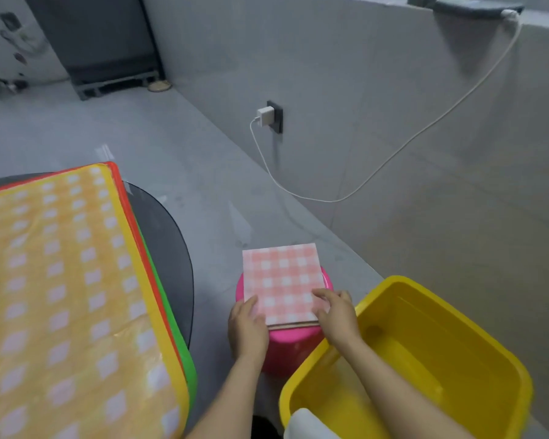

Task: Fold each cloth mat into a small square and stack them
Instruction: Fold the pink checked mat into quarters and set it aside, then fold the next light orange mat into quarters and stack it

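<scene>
A pink checked cloth mat (282, 280), folded into a small square, lies on top of a pink stool (286, 346). Thin edges of other folded layers show under its near edge. My left hand (247, 327) holds the mat's near left corner, thumb on top. My right hand (335, 308) holds the near right corner, fingers laid over the top. On the left, an unfolded yellow checked mat (61, 296) lies spread on a dark round table (168, 248), over red and green mats whose edges stick out.
A yellow plastic tub (441, 315) stands right of the stool, under my right forearm. A white charger (265, 115) is plugged into the wall socket, its cable sagging along the grey wall. Grey floor stretches behind the stool.
</scene>
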